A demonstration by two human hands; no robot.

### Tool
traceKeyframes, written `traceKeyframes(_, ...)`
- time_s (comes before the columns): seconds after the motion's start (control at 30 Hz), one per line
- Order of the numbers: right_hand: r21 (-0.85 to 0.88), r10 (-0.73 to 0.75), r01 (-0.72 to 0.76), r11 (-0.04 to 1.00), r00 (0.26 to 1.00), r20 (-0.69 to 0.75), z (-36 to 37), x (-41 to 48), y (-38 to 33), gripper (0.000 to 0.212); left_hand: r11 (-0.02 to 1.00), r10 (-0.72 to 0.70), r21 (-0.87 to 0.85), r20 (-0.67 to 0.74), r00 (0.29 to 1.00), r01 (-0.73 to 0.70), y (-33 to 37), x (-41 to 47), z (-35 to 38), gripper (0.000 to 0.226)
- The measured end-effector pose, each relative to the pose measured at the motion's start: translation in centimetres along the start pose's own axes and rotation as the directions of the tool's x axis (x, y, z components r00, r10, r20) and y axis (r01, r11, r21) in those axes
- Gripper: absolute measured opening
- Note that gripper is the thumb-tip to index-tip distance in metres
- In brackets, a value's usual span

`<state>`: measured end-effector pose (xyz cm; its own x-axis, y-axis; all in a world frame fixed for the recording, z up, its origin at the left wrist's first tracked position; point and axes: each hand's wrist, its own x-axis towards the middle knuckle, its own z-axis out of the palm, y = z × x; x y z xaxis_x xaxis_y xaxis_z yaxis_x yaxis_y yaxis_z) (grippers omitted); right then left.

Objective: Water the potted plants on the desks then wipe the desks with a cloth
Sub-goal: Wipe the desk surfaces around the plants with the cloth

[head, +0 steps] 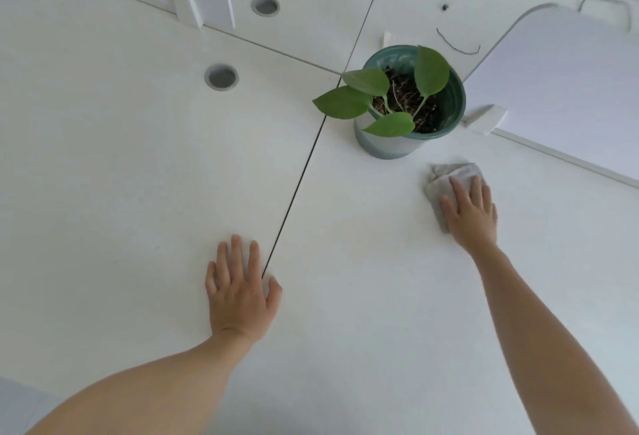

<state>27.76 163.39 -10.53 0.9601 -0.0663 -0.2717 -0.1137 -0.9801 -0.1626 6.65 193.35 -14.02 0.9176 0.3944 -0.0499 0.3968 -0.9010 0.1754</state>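
near potted plant, right hand flat on cloth, seemingly bunched

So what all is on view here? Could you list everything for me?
desks: several, white, pushed together, with dark seams between them
holes: two, grey-rimmed, round, in the far desk tops
panels: at least two, white, standing along the far desk edges
brackets: three, white, at the feet of the panels
wire: thin, dark, behind the pot
pot: one, green, on the desk right of the seam
plant: one, four green leaves, in dark soil in the pot
cloth: one, grey, just in front of the pot
left hand: flat on the desks, at the seam
right hand: fingers straight, pressing on the cloth
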Motion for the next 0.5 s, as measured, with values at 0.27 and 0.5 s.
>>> traceKeyframes(0.27, 0.086, 0.087, -0.086, 0.993, 0.996, -0.007, 4.0, -4.8, -9.8, 0.054, 1.000, 0.000, -0.021, 0.045, 0.999, 0.001, 0.1, 0.1, -0.6, 0.060)
traceKeyframes(0.5, -0.059, -0.433, 0.433, 0.900, 0.901, 0.005, 7.8, -14.8, -14.5, 0.044, 1.000, 0.009, -0.019, 0.114, 0.993, -0.007, 0.3, 0.1, -1.2, 0.060)
